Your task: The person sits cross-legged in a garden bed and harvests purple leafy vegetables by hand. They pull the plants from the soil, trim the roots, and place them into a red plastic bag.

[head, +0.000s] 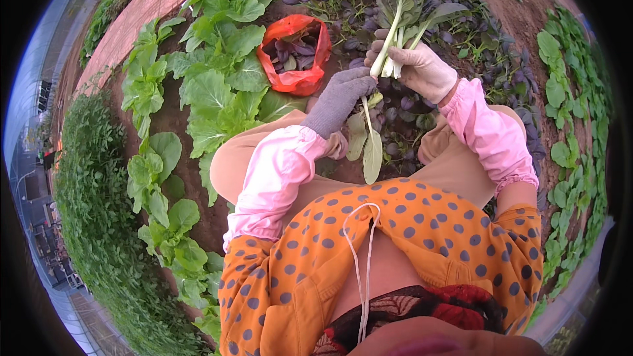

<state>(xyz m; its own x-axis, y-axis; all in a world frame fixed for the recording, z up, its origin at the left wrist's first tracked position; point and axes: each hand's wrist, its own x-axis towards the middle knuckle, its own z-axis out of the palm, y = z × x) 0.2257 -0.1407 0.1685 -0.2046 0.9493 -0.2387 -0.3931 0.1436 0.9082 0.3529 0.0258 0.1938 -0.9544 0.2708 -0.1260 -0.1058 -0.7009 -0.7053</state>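
Note:
My right hand (423, 69), in a pale soiled glove, grips a small bunch of leafy greens (398, 29). Their white stalk ends point down toward me and the dark green leaves spread away. My left hand (343, 99), in a grey knit glove, meets the stalk bases with its fingertips. From under those fingers hangs a loose leaf (372, 155) on a thin stalk, with a second leaf (357, 133) beside it. The left fingertips partly hide where the stalks begin. Beyond my left hand sits an open red plastic bag (296, 81) with purple leaves (292, 54) inside.
Purple-leaved plants (460, 34) grow low ahead and between my knees. Rows of light green leafy vegetables (212, 104) stand at the left, with a feathery green bed (94, 173) farther out. Another green row (561, 153) runs along the right. Bare soil (207, 227) shows between rows.

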